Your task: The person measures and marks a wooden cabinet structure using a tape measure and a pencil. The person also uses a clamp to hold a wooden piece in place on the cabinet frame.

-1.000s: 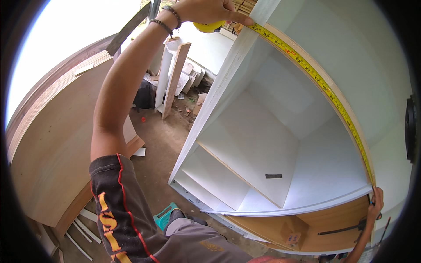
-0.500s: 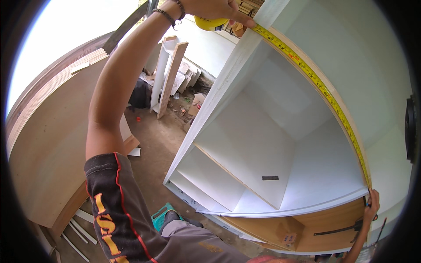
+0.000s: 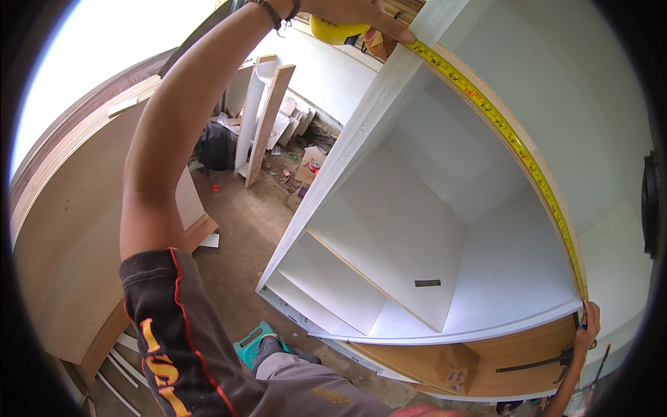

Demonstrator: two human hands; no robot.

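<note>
While the yellow steel measuring tape (image 3: pixel 517 149) lies stretched along the front edge of the tall white laminate cabinet (image 3: pixel 389 229), its line depends on both ends staying put. Your left hand (image 3: pixel 351 10) is closed around the yellow tape case (image 3: pixel 337 29), with a finger pressing the blade at the top corner; your right hand (image 3: pixel 587 330) pinches the blade's far end against the lower corner. If either grip eases, the blade could snap back or slide off the narrow edge. The blade could also bow off the edge, which would spoil your reading. Loose timber boards (image 3: pixel 267 118) stand nearby on the concrete floor (image 3: pixel 240 229).
</note>
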